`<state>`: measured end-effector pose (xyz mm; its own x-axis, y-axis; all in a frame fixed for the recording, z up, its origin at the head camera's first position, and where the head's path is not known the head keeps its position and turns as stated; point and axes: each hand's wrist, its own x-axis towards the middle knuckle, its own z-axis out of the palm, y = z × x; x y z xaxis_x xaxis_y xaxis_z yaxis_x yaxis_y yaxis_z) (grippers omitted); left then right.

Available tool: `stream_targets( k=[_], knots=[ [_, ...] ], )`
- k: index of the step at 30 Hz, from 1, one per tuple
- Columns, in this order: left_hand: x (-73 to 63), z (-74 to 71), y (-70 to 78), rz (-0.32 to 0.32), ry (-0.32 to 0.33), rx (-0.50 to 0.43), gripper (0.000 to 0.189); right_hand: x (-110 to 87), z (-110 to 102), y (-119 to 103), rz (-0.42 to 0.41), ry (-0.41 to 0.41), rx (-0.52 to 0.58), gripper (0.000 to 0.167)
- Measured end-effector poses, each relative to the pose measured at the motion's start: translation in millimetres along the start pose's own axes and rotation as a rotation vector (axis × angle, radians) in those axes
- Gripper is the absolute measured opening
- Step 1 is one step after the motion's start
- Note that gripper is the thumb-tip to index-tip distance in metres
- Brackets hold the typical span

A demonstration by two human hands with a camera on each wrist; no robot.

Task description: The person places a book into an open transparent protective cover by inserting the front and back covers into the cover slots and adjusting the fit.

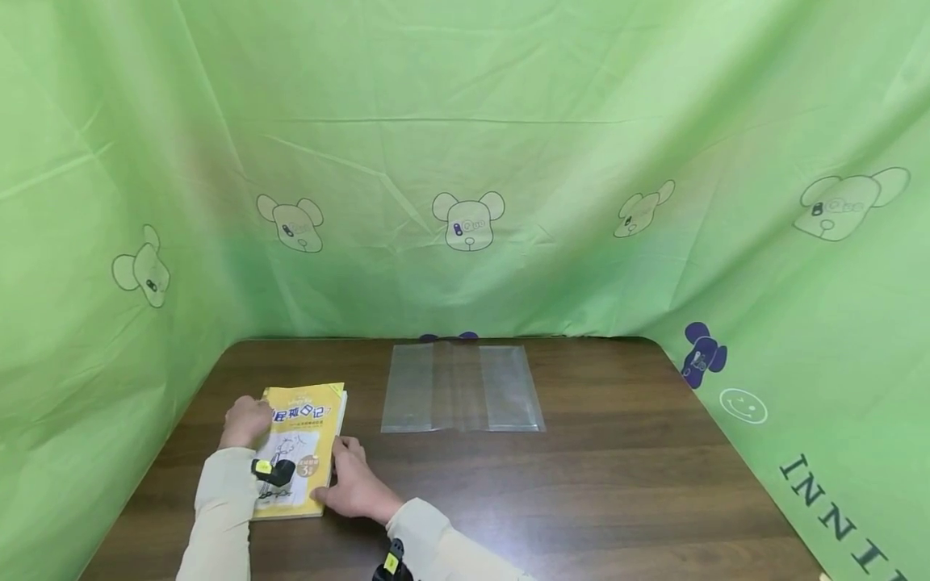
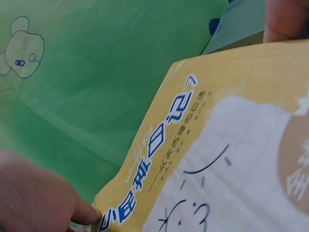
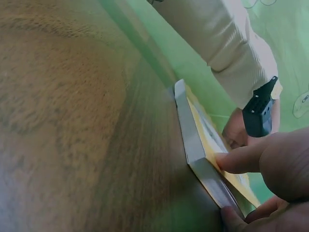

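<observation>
A yellow paperback book (image 1: 330,413) lies at the left of the brown table, front cover up, with blue title characters and a line drawing on white. My left hand (image 1: 247,421) grips its left edge near the upper corner; in the left wrist view a finger (image 2: 86,212) presses at the cover's edge. From the other side, my right hand (image 1: 358,482) holds the lower right edge. Its thumb (image 3: 236,158) lies on the cover in the right wrist view, and the other fingers reach the page edges. Part of the cover is hidden by the left wrist camera.
A clear plastic book cover (image 1: 410,387) lies spread flat on the table (image 1: 617,468), to the right of the book near the back edge. Green cloth (image 1: 465,282) printed with bear heads hangs behind the table and along both sides.
</observation>
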<state>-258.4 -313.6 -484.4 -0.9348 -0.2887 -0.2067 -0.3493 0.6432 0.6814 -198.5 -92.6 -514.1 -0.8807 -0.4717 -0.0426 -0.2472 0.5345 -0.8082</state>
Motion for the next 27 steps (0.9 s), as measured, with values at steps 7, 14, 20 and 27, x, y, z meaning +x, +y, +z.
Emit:
stream_targets(
  k=[7, 14, 20, 27],
  knots=[
    [-2.3, -6.2, 0.1, 0.043, 0.041, -0.019, 0.051, 9.1, -1, 4, -0.046, 0.008, 0.154, 0.064],
    [-6.5, -12.2, 6.8, 0.069, 0.106, -0.033, 0.051, 10.4, -3, 6, -0.033, 0.004, 0.239, 0.057],
    [-13.0, -22.8, 20.3, 0.092, 0.145, -0.084, 0.051, 9.3, -6, 3, -0.012, -0.042, 0.436, 0.048],
    [-11.4, -24.0, 25.7, 0.105, 0.166, -0.100, 0.052, 12.2, -4, 6, -0.001, 0.000, 0.579, 0.052]
  ],
)
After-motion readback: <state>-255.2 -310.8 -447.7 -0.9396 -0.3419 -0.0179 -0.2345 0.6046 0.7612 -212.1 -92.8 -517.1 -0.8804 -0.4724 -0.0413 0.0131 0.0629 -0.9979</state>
